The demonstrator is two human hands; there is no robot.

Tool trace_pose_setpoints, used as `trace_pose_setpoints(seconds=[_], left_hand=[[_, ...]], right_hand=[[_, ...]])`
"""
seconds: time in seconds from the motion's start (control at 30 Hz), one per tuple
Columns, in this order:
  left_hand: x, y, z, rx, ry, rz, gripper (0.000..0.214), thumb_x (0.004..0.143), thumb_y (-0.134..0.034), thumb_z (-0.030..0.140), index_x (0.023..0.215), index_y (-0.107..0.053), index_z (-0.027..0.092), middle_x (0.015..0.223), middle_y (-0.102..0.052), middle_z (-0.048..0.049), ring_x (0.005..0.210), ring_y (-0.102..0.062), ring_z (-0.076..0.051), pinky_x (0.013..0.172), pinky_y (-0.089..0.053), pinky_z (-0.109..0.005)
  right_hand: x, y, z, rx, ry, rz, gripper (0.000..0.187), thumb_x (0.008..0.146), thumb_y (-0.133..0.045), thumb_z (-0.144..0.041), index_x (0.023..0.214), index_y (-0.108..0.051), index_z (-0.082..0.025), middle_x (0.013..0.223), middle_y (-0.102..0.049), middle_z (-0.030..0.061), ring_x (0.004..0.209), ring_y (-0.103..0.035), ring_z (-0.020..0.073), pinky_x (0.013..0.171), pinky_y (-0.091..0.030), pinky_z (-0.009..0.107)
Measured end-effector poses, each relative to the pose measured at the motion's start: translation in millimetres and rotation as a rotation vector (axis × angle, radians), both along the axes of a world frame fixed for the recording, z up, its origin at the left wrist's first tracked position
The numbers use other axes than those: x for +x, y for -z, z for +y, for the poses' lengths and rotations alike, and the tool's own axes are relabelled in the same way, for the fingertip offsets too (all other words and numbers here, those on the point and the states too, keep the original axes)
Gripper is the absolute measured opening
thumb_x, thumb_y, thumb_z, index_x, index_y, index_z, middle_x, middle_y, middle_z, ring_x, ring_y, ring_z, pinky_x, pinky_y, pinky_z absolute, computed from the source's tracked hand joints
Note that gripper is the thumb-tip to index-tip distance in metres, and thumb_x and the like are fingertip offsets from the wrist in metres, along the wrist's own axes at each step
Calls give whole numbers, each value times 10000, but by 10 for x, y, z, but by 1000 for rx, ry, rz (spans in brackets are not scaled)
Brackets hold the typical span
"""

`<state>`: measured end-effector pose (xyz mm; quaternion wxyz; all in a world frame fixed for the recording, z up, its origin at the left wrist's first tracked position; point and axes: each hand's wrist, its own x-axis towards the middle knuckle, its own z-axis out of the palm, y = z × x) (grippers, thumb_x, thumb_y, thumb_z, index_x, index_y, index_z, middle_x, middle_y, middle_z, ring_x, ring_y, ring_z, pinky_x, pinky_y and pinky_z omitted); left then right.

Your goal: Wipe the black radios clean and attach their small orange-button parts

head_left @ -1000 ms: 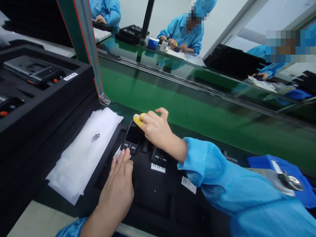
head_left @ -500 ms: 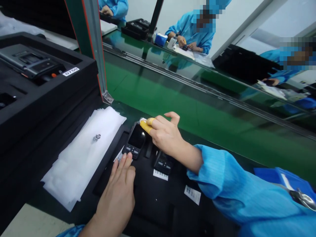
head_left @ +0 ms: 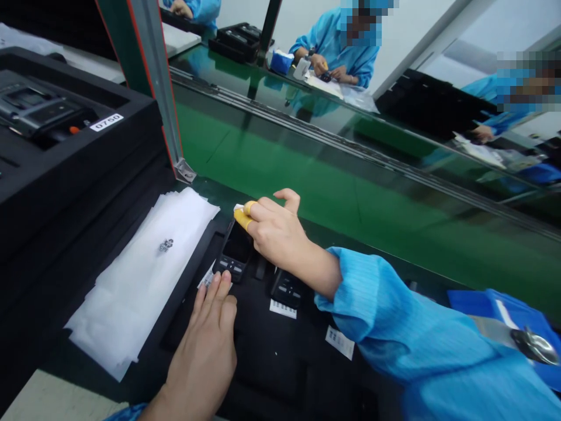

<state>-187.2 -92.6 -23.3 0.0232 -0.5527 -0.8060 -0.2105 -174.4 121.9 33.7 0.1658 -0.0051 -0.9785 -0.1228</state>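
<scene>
While the bare left hand [head_left: 208, 345] rests flat-fingered at the near end of a black, rectangular handheld device with a dark screen [head_left: 237, 245], the right hand [head_left: 278, 231], wearing yellow rubber finger covers [head_left: 242, 220], pinches a small white scrap [head_left: 238, 207] at its far end. From where I stand, the hands are apart, the device lying between them on black foam [head_left: 263, 345], long axis running near to far, leaning slightly right; whether the left fingertips press it, I can't tell
</scene>
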Motion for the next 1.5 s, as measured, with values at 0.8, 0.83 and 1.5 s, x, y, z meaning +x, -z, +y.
trace_pose_setpoints(seconds=[0.8,0.83,1.5], left_hand=[[-13,-29,14,-10,27,92,419,714,-273,-76,1020,-468,134,1289,-563,-198,1250,-476,-280,971,-481,-503],[-12,-27,15,-8,32,90,423,711,-272,-78,1020,-468,134,1294,-560,-197,1252,-474,-279,972,-480,-502],[-39,0,-12,7,32,86,449,727,-267,-80,1056,-486,131,1311,-548,-190,1284,-432,-256,1021,-446,-499]], right_hand=[[32,-30,-12,32,24,-27,352,897,-379,-62,763,-676,-197,784,-610,-9,748,-423,124,889,-114,426],[36,-32,-9,31,25,-21,348,893,-383,-57,768,-677,-195,792,-612,-9,746,-421,123,889,-115,426],[-157,-444,-59,-150,209,-64,312,893,-395,-95,826,-684,-191,852,-606,31,806,-455,159,862,-141,437]])
